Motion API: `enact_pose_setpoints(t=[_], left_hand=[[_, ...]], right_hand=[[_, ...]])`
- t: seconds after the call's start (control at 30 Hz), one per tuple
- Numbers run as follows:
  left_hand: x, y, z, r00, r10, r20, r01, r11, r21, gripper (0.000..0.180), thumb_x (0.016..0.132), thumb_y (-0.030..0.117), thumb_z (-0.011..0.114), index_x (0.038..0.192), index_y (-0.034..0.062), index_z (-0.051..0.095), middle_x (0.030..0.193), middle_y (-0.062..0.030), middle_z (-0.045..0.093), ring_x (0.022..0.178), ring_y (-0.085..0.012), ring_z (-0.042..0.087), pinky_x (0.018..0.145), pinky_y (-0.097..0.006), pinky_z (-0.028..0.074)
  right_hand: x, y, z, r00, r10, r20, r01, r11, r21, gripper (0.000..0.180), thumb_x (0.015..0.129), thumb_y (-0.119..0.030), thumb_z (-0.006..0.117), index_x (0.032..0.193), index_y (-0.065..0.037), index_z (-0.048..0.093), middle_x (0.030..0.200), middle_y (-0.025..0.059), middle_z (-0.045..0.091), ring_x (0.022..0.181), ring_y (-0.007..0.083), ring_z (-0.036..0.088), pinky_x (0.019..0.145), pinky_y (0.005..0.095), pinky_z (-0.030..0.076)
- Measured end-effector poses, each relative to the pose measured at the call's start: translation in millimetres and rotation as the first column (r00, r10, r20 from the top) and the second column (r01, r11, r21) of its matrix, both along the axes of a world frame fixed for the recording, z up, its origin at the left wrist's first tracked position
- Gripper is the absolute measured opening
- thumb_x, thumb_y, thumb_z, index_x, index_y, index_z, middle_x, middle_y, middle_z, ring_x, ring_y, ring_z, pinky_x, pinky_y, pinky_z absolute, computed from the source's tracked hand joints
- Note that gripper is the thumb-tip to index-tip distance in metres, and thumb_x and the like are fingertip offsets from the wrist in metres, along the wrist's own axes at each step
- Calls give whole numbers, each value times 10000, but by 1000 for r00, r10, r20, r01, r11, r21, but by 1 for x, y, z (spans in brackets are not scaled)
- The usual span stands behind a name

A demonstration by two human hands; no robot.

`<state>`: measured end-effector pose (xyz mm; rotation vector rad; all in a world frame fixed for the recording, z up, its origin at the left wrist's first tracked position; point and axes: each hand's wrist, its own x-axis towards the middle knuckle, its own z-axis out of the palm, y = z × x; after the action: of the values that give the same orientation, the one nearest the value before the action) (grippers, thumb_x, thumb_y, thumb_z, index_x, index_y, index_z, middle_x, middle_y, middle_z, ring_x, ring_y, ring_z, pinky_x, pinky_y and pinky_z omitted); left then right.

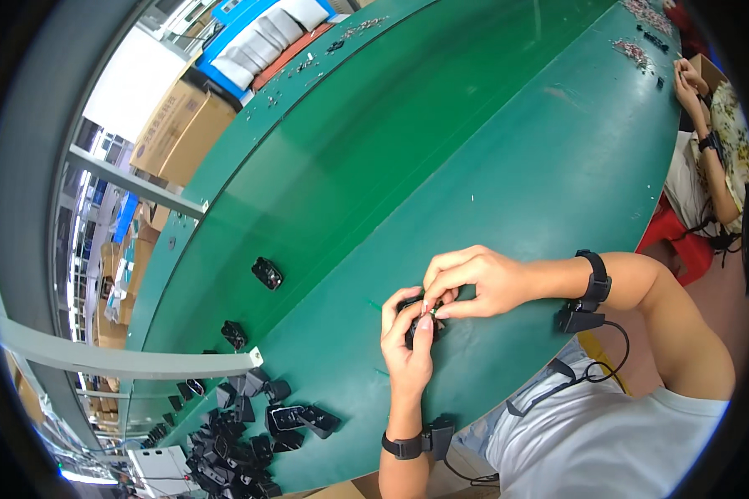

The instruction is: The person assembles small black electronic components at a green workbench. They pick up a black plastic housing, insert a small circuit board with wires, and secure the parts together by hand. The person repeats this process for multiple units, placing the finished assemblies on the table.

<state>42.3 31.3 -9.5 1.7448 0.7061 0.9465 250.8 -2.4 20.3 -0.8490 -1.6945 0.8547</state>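
My left hand (406, 343) is closed around a small black plastic housing (410, 335) above the green work surface. The fingers of my right hand (478, 281) come together in a pinch on the housing's inner side, where small green and pale parts show. Those parts are partly covered by my fingertips, so I cannot make out exactly which piece the right hand grips. Both hands meet at the housing, the left below and the right above.
A heap of black plastic housings (225, 445) lies at the lower left. Single black units (267, 273) sit on the green conveyor belt (349, 166). Grey metal frame bars (133, 353) cross the left side. Cardboard boxes (183, 133) stand beyond. Another person's hands (689, 83) are at the far right.
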Motion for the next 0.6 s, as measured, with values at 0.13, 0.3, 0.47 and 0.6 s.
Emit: enact_pose_setpoints(t=[0.13, 0.3, 0.47, 0.6], left_hand=[[0, -2, 1, 1000, -8, -8, 7, 997, -73, 250, 968, 100, 545, 1116, -39, 691, 1267, -165, 553, 1057, -229, 582, 887, -344, 492], [8, -5, 11, 1000, 7, -10, -8, 999, -45, 266, 973, 91, 556, 1176, -21, 685, 1269, -169, 563, 1167, -269, 557, 956, -368, 469], [8, -2, 11, 997, 23, -70, -16, 996, 88, 278, 976, 97, 570, 1203, -22, 678, 1263, -175, 561, 1151, -274, 568, 947, -367, 478], [10, -5, 14, 995, 73, -71, -64, 990, 124, 283, 973, 92, 562, 1211, 0, 686, 1272, -163, 559, 1147, -258, 551, 964, -370, 462]], right_hand=[[-2, -4, 1, 998, -65, 16, 65, 997, 33, 129, 835, -55, 736, 963, -49, 726, 993, 60, 629, 786, 164, 667, 675, 286, 558], [-5, -6, -8, 977, -196, 79, 189, 978, 88, 121, 810, -32, 754, 921, -58, 712, 1008, 73, 626, 809, 194, 663, 685, 306, 550], [-4, -4, -2, 959, -242, 147, 212, 958, 191, 151, 794, -47, 748, 928, -72, 685, 958, 67, 628, 814, 240, 668, 682, 331, 557], [-7, -5, 0, 935, -310, 174, 255, 926, 278, 165, 788, -53, 752, 934, -84, 682, 955, 64, 637, 818, 243, 668, 686, 336, 561]])
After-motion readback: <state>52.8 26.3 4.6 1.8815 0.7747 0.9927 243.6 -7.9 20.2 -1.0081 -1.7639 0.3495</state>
